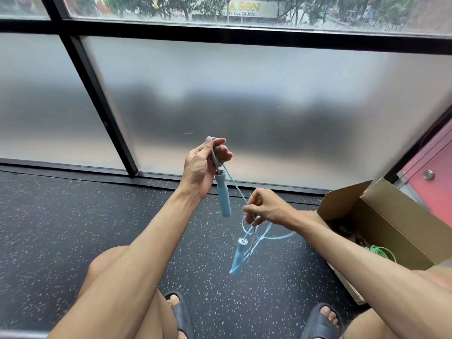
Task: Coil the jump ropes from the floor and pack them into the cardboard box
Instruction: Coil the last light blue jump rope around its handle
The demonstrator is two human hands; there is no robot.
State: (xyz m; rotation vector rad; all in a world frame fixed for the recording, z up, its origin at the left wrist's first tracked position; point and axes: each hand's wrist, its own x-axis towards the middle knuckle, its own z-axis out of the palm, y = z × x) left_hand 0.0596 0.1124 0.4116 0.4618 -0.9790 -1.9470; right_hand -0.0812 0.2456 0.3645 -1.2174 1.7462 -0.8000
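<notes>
Over speckled black floor [73, 228], our left hand [200, 167] and right hand [266, 206] pinched the pale-blue jump rope [225, 199]; seemingly limp, light, best gripped near its ends.

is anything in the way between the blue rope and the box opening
Nothing visible. The blue jump rope hangs from the left hand and right hand over the floor, and the cardboard box to its right stands open. A green rope already lies inside.

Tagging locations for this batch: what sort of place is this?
Probably a gym or fitness studio: speckled rubber floor, a blue jump rope, and tall frosted windows facing a street.
</notes>
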